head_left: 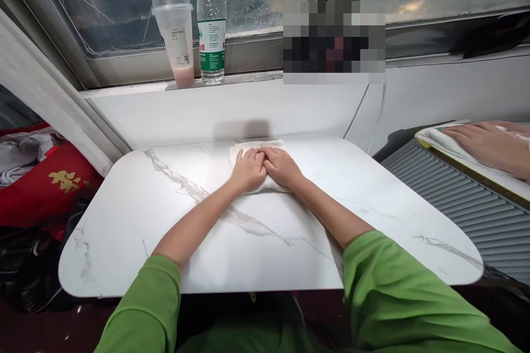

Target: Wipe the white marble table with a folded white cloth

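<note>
A white folded cloth (268, 186) lies on the white marble-patterned table (165, 220), near its far edge by the wall. My left hand (249, 168) presses down on the cloth with its fingers lying flat. Beside it, my right hand (284, 166) also rests flat on the cloth, its fingertips touching the fingers of my left hand. Both palms cover most of the cloth, so its middle is hidden.
On the window ledge stand a plastic cup (176, 38) with a straw and pink drink, and a plastic bottle (212, 38). At right, another person's hand (492, 143) rests on a white cloth over a grey ribbed case (447, 198). A red bag (53, 182) sits at left.
</note>
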Demonstrator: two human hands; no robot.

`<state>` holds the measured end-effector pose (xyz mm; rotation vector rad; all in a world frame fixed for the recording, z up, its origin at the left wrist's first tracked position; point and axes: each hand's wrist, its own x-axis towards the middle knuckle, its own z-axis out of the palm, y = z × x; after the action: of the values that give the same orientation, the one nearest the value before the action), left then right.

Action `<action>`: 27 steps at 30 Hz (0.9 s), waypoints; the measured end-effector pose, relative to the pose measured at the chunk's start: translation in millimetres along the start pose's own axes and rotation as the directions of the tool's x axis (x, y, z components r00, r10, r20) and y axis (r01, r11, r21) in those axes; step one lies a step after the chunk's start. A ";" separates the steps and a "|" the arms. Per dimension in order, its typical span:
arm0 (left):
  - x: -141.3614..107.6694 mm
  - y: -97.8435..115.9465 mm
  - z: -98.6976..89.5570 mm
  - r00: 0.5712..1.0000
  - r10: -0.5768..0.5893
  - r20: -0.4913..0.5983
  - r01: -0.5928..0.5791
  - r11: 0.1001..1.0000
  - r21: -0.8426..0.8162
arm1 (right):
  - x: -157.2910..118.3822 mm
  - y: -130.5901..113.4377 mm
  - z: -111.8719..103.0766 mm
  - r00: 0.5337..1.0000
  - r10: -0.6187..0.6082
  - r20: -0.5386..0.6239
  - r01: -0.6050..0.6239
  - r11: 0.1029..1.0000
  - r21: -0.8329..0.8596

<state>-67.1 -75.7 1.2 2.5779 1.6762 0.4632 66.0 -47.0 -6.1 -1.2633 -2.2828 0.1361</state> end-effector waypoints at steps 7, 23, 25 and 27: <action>-55.9 95.0 0.3 0.992 0.040 0.121 -0.037 0.999 -0.026 | -101.4 15.7 -47.9 0.993 -0.117 0.018 0.116 0.993 0.036; 27.5 188.7 45.0 0.962 0.258 0.094 -0.249 0.964 -0.092 | -158.7 124.3 -97.6 0.958 0.287 -0.023 -0.288 0.951 -0.114; 52.3 174.5 50.0 0.964 0.254 0.079 -0.246 0.964 -0.096 | -129.3 132.4 -93.8 0.955 0.295 -0.016 -0.295 0.946 -0.132; 75.8 158.8 53.3 0.967 0.240 0.082 -0.233 0.968 -0.091 | -101.0 140.3 -88.4 0.960 0.280 -0.007 -0.278 0.951 -0.138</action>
<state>116.6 -66.9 -2.6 2.7059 1.2999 0.4034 259.0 -64.7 -16.1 -1.6585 -2.1428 0.0868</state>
